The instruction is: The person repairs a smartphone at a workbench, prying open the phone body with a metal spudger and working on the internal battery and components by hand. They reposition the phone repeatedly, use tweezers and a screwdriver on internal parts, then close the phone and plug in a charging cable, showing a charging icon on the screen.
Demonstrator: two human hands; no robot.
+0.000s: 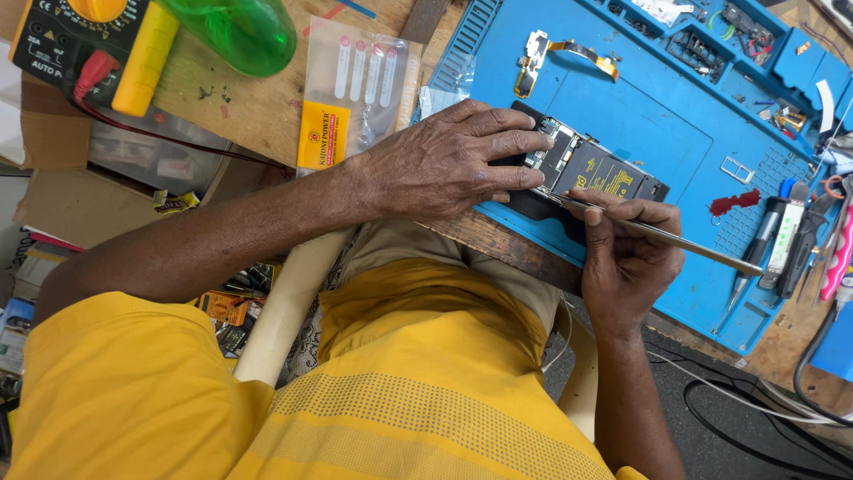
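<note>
L hand (444, 164) flat, fingers spread, pressing opened phone (591, 169) onto blue repair mat (657, 133) at bench front edge. R hand (626, 253) pinches metal tweezers (662, 233), tip at phone's near edge by battery (607, 174). Multimeter (67, 36) far left.

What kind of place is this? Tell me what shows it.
Probably a phone repair bench. An opened phone with its battery exposed lies on a blue repair mat, a multimeter sits at one corner, and screwdrivers lie along the mat's edge.
</note>
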